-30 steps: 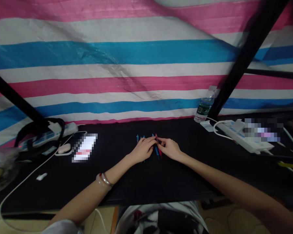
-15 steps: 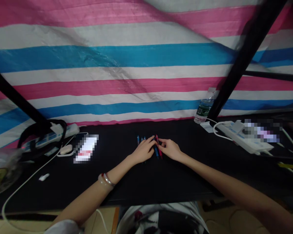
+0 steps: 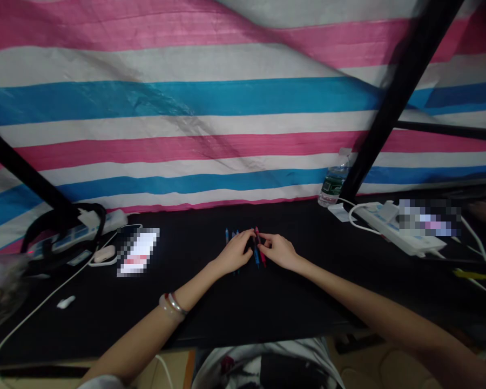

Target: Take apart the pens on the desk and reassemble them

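On the black table [image 3: 267,302] my two hands meet over a small row of pens. My left hand [image 3: 235,253] lies curled over several blue pens [image 3: 227,235], its fingertips touching the middle ones. My right hand [image 3: 278,250] pinches a red pen [image 3: 260,244] that lies beside a blue pen [image 3: 256,257]. The pens point away from me, side by side. A bracelet sits on my left wrist [image 3: 170,305].
A phone [image 3: 137,251], a power strip with black cables [image 3: 73,232] and a white cable lie at the left. A water bottle [image 3: 331,182] stands by a black slanted pole [image 3: 383,102]. Another power strip [image 3: 397,227] lies at the right. A striped tarp [image 3: 210,108] hangs behind.
Both hands have stayed on the pens with only small finger movement. The view has shifted slightly, so everything sits a little lower and to the left.
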Tool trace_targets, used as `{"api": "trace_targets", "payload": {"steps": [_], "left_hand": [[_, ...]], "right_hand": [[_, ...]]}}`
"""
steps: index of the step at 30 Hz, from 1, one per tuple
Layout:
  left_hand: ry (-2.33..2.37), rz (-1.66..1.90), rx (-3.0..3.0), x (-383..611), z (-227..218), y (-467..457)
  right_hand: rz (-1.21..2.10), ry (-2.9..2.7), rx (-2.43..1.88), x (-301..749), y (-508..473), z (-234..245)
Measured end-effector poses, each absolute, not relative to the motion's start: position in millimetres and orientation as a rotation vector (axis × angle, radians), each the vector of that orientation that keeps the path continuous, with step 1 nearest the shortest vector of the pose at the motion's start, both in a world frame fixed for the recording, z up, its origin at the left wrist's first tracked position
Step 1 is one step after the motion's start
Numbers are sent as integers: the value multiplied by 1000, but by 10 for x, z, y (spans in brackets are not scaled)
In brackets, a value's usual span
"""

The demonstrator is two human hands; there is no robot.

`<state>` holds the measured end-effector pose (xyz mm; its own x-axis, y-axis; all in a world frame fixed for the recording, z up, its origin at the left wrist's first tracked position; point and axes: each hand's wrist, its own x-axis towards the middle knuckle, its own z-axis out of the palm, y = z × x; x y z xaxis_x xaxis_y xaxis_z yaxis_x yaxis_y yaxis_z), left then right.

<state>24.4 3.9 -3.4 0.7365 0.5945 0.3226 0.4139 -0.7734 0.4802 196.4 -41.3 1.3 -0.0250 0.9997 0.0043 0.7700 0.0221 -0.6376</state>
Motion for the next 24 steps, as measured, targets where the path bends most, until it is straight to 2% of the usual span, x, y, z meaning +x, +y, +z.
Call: {"api": "trace_targets", "payload": {"steps": [20, 24], "left_hand": [[852, 639, 2633, 233, -24, 26], [1114, 718, 2647, 181, 67, 29]], "right_hand": [[732, -1807, -1762, 1954, -438, 23], [714, -1770, -1772, 1950, -419, 9]]}}
